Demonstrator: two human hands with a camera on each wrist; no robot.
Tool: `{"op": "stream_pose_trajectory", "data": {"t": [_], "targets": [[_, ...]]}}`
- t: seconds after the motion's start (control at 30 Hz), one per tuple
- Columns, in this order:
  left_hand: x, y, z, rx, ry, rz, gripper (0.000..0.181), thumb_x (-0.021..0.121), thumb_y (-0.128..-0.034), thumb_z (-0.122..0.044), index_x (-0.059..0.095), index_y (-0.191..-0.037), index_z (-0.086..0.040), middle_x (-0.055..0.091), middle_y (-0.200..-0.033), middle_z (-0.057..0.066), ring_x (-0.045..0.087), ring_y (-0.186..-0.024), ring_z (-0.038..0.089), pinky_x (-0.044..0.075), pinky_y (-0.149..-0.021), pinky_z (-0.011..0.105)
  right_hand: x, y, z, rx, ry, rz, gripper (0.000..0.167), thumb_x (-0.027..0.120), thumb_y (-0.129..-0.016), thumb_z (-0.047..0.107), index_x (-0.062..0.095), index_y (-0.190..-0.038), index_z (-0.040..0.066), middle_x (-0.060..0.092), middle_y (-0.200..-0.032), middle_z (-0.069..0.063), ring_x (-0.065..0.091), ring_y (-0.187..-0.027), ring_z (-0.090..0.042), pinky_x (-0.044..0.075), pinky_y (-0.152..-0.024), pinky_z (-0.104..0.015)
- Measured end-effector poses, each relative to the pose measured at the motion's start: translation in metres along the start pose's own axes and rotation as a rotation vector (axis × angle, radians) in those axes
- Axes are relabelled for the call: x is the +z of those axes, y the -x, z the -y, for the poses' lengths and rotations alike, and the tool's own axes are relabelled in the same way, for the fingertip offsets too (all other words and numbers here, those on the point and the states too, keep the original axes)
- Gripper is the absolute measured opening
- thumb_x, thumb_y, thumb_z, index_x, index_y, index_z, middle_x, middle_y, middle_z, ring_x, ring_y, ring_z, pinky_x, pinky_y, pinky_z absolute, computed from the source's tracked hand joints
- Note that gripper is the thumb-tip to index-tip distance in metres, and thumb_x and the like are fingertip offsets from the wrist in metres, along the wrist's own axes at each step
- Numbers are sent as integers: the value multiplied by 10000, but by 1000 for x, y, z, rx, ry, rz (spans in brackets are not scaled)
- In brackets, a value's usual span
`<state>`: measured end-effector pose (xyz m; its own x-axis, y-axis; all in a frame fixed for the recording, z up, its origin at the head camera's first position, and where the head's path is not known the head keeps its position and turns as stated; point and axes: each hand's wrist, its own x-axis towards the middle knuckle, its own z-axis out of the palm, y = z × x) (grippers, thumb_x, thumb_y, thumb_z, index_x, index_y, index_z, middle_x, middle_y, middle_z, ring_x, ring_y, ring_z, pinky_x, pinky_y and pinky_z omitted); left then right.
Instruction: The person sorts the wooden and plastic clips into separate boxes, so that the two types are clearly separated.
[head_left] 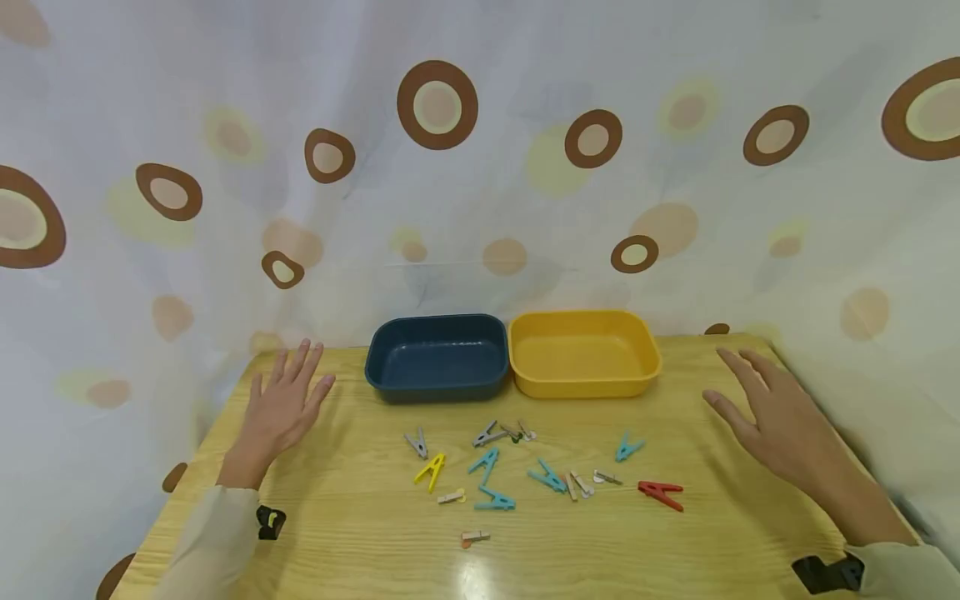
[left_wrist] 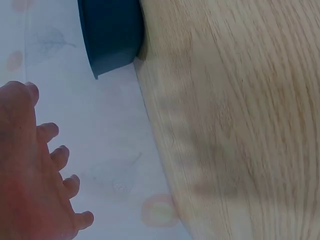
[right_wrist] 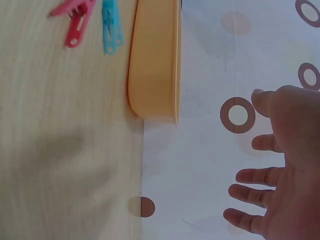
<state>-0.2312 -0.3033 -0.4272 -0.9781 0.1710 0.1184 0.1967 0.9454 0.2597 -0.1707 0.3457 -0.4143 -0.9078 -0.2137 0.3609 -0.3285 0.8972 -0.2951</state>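
Note:
My left hand [head_left: 279, 414] is held over the table's left side with its fingers spread, holding nothing. On the right side my right hand [head_left: 780, 421] hovers with fingers extended, also holding nothing. Between them lie several clothespins: a yellow one [head_left: 430, 472], grey ones [head_left: 417, 443], teal ones [head_left: 550, 476], small wooden ones [head_left: 452, 497] and a red one [head_left: 661, 492], the last being nearest to my right hand. In the right wrist view the red clothespin [right_wrist: 75, 31] and a teal one [right_wrist: 110, 27] lie beside the yellow tray [right_wrist: 155, 65].
A dark blue tray [head_left: 437, 392] and the yellow tray [head_left: 588, 388] stand side by side at the back of the wooden table [head_left: 360, 558]. Behind them hangs a white cloth [head_left: 487, 200] with brown rings. The blue tray's end [left_wrist: 114, 40] shows in the left wrist view.

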Motion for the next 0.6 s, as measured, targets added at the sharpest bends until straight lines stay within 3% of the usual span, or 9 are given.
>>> {"op": "stream_pose_trajectory", "data": {"t": [0.23,0.3,0.4,0.47,0.6], "targets": [[14,-2,-6,13,26,-9,691,261,-1104,-546,64,-1673,-208,21,-1726,82,11,-1553,446,5,-1117,786,10,28,11,23,-172,-43,613,632,-1040,234,389,-1587,106,450,-1450,-293,463,-1211,-550,412,-799,-703],[19,-2,-8,5,28,-17,685,279,-1107,-529,85,-1673,-195,35,-1726,85,23,-1554,445,7,-1121,781,14,35,13,42,-216,-45,599,642,-1034,221,411,-1578,126,476,-1441,-265,497,-1201,-498,468,-833,-586],[26,-3,-11,5,46,-24,679,297,-1109,-515,120,-1671,-177,70,-1724,100,32,-1554,444,23,-1121,781,21,45,15,65,-256,-53,579,659,-1025,204,445,-1560,144,524,-1427,-200,547,-1172,-310,498,-841,-298],[32,-4,-13,9,54,-22,678,287,-1111,-516,134,-1669,-164,73,-1723,103,34,-1553,445,42,-1120,783,26,51,16,84,-292,-49,568,663,-1023,198,458,-1552,155,544,-1430,-149,551,-1160,-149,447,-808,-138],[40,-6,-19,9,73,-7,669,276,-1117,-500,136,-1667,-147,58,-1724,97,18,-1554,441,55,-1120,784,36,60,19,140,-390,-23,520,650,-1033,198,491,-1527,163,538,-1422,116,518,-1106,86,467,-801,-89]]}}
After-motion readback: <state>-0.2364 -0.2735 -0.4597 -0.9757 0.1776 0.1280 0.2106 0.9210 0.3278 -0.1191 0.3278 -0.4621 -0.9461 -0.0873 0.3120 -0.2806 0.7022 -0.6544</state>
